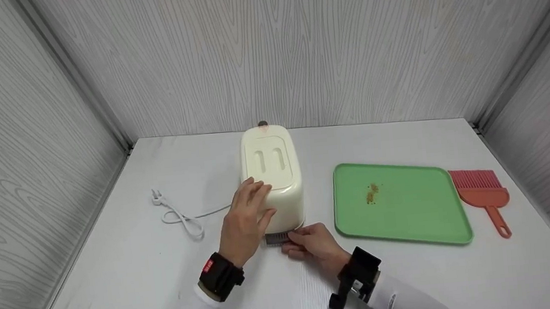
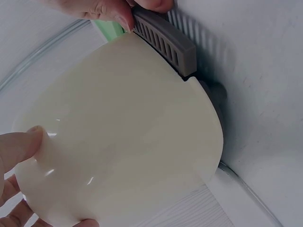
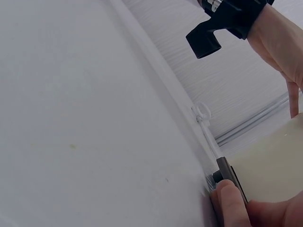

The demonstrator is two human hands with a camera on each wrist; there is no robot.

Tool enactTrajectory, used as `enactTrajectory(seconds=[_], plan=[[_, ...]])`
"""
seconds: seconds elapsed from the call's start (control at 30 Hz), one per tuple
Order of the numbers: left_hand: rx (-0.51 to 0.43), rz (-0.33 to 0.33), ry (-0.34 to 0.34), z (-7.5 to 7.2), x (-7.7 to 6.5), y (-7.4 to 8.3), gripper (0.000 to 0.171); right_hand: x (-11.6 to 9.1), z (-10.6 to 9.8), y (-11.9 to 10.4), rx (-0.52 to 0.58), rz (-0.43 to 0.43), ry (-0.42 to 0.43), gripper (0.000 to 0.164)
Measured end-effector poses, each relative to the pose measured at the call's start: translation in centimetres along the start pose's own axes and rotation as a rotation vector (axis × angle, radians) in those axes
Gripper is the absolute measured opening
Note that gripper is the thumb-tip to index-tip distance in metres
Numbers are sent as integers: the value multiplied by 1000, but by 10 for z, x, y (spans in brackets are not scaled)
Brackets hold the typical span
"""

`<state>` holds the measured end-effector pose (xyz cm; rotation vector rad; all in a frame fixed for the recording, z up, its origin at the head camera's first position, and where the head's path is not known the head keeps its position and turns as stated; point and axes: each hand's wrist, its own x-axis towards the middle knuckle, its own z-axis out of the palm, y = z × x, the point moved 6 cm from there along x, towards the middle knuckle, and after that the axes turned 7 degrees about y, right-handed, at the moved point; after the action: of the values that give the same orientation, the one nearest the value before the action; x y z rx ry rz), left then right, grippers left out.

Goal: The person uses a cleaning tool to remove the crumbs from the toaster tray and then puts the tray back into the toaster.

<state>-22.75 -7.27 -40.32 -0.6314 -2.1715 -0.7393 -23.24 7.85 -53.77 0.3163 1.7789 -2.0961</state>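
Observation:
A cream toaster (image 1: 287, 208) stands on the white table, its top bearing two oval recesses. My left hand (image 1: 242, 224) holds its near upper corner, fingers over the top edge and thumb (image 2: 23, 146) against the near end wall. At the foot of that end, a grey slotted crumb tray (image 1: 276, 239) sticks out a little, low over the table. My right hand (image 1: 316, 244) pinches the crumb tray's edge between thumb and fingers. In the right wrist view, fingers (image 3: 229, 203) cover part of the grey edge (image 3: 226, 168); the rest of the crumb tray is hidden beneath the toaster.
To the right lies a green tray (image 1: 408, 202) with brown crumbs (image 1: 371, 194) on it. Beside its right edge is a red brush with a dustpan (image 1: 484, 197). A white cord with a plug (image 1: 181, 217) trails left from the toaster. Grey panels (image 1: 266, 50) enclose the table.

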Motion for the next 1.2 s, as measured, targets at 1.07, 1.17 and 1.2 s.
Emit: enactTrajectory(seconds=[1.07,1.17,1.2], plan=[[7,-12,-9,0,-1,0,53,2,4,3,120,27,36,25],[9,-17,-14,0,-1,0,54,2,4,2,147,31,37,25],[10,-18,-17,0,-1,0,54,2,4,2,159,39,41,25]])
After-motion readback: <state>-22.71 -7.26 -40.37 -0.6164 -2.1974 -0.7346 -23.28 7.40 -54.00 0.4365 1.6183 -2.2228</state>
